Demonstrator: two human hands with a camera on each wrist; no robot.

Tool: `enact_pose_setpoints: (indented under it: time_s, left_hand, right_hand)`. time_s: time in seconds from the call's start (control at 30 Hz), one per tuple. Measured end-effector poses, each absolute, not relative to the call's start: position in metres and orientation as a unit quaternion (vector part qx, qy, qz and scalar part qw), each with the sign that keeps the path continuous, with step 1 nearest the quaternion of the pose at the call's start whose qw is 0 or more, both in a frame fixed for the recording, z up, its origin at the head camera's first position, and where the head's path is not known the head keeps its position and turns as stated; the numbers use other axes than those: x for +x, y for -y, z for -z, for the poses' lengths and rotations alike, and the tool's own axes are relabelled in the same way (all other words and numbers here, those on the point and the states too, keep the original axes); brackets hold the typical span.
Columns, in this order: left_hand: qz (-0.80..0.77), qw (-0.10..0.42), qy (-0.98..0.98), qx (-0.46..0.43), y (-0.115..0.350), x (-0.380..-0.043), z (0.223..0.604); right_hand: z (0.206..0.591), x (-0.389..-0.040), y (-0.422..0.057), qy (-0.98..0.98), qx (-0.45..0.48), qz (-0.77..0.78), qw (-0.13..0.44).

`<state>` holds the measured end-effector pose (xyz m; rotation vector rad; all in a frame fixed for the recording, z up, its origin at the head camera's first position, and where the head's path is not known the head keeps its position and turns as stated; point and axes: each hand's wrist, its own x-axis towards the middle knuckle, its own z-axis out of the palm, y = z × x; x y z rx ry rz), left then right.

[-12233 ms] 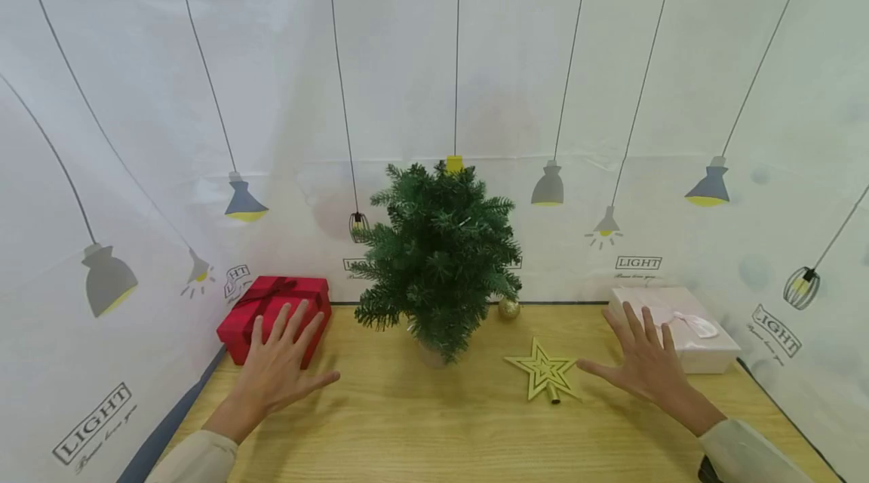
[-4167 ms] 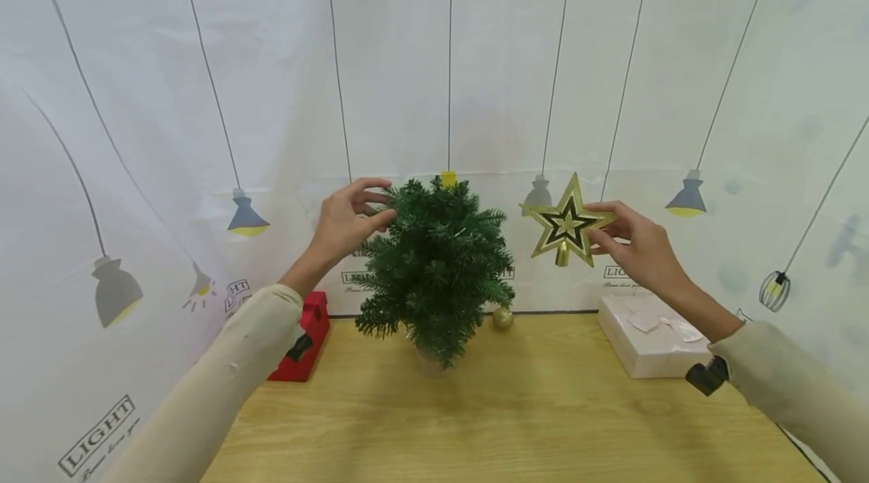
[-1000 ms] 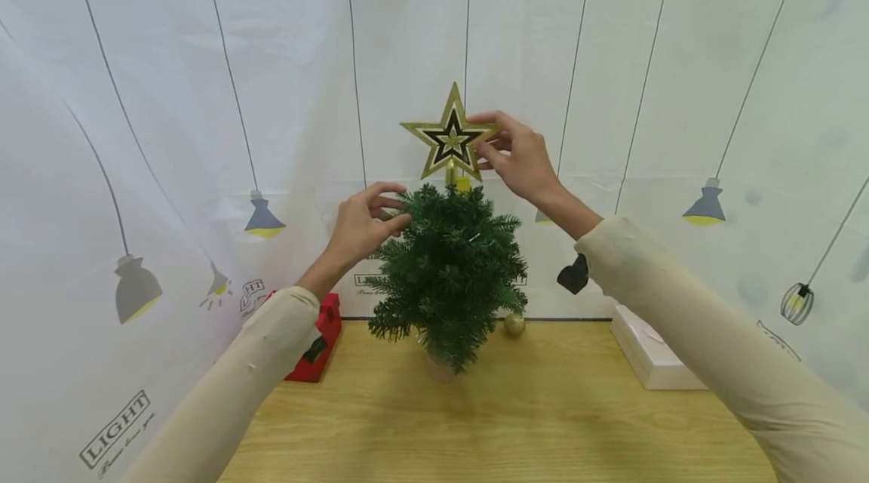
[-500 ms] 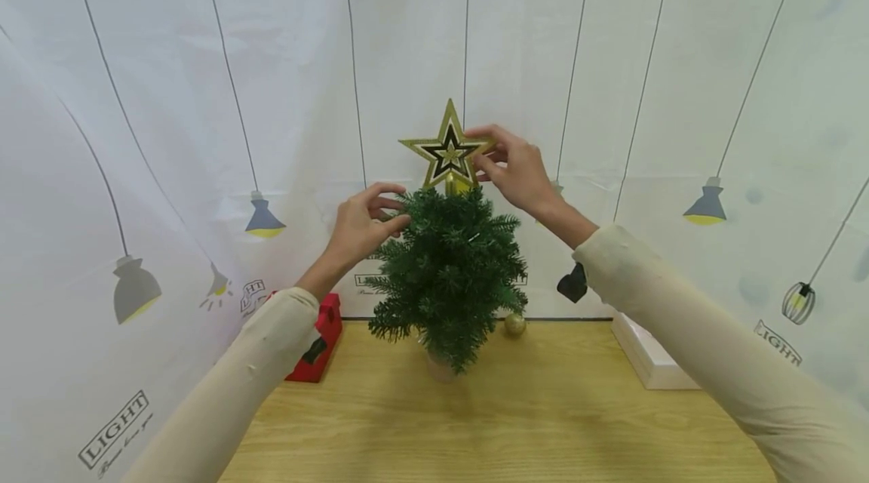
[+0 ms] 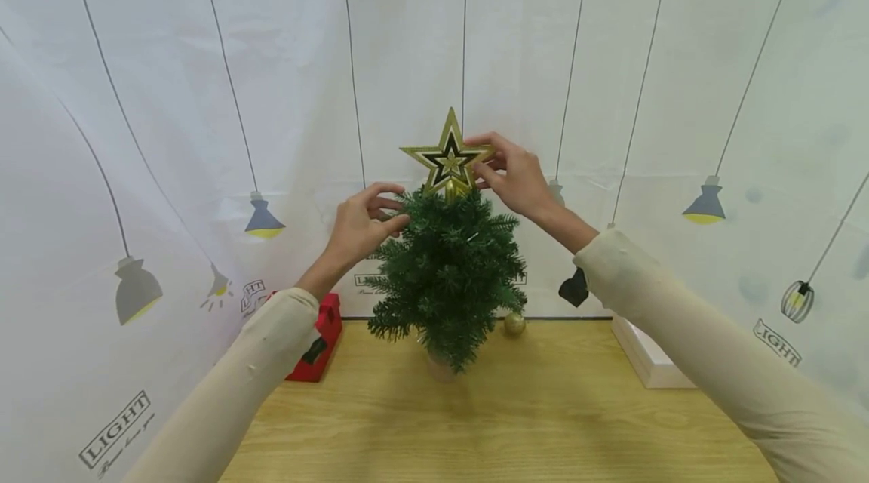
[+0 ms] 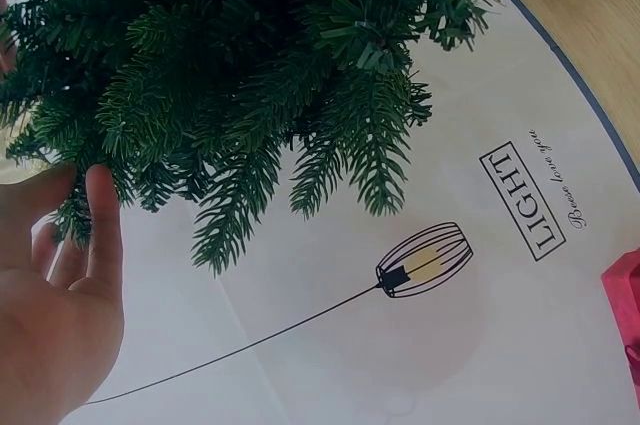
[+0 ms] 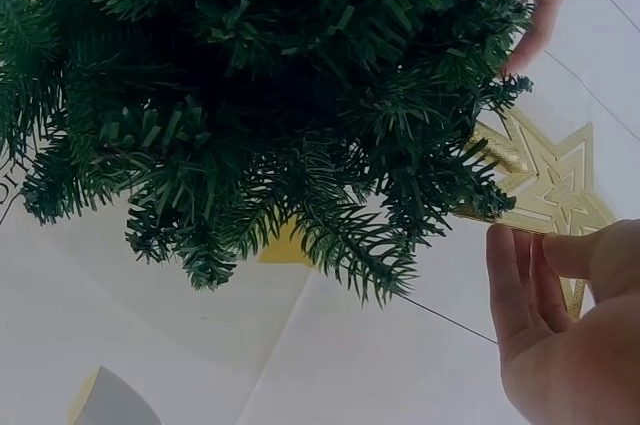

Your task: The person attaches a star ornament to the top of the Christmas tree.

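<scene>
A small artificial Christmas tree (image 5: 448, 272) with dark green branches stands upright in a pale pot (image 5: 441, 370). My right hand (image 5: 514, 175) pinches one side point of a gold star tree topper (image 5: 451, 160) between thumb and fingers. The star is upright at the treetop, and its short socket dips into the uppermost needles, which partly hide it. At the tree's upper left, my left hand (image 5: 366, 223) holds branch tips between thumb and fingers; the left wrist view shows needles between the left hand's thumb and fingers (image 6: 103, 230).
On the wooden table (image 5: 502, 430), a gold ball ornament (image 5: 514, 324) lies behind the tree on the right. A red gift box (image 5: 322, 343) stands at left and a pale pink box (image 5: 655, 358) at right, both partly hidden by sleeves. A lamp-printed cloth (image 5: 543, 53) hangs behind.
My right hand lifted the star from the table and carried it left over the treetop. Over the last second it lowered the star into the top needles. The left hand has stayed on the branches.
</scene>
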<state>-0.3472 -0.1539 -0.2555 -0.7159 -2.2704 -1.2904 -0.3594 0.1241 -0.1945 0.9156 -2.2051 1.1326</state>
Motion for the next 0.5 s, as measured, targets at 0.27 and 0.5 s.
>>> enact_pose_setpoints:
  time_s: [0.27,0.5]
  left_hand:
    - [0.466,0.209,0.82,-0.258,0.151,-0.351,0.257]
    - [0.468,0.207,0.82,-0.257,0.151,-0.354,0.258]
  right_hand:
    - [0.195,-0.362,-0.132,0.819,0.33,-0.39,0.261]
    - [0.191,-0.361,-0.14,0.823,0.327,-0.375,0.273]
